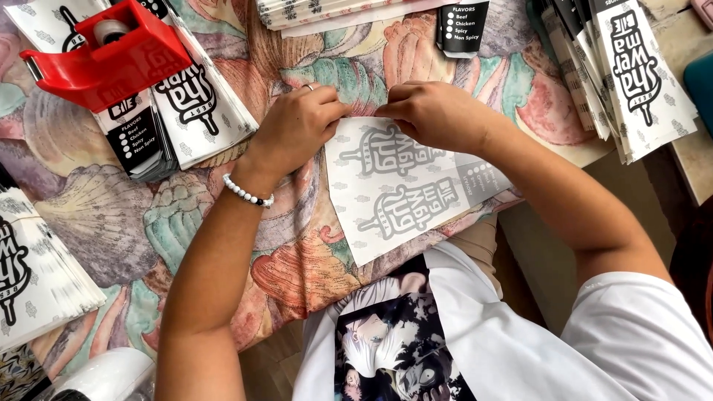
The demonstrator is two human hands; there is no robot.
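On the shell-patterned tablecloth (111,215) we pin the flat white printed paper sheet (405,197) face-down, left hand (297,126) and right hand (431,111) both pinching its far edge together to fold it, red tape dispenser (104,56) parked on a stack within reach

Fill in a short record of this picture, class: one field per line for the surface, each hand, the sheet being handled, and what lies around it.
surface: table under a cloth with a shell pattern
left hand: pinching the top edge of the sheet; bead bracelet on the wrist
right hand: pinching the same edge, close beside the left
sheet: white printed paper wrapper, lying flat, print faint grey
red tape dispenser: upper left, on a stack
wrapper stacks: left, top and right of the table
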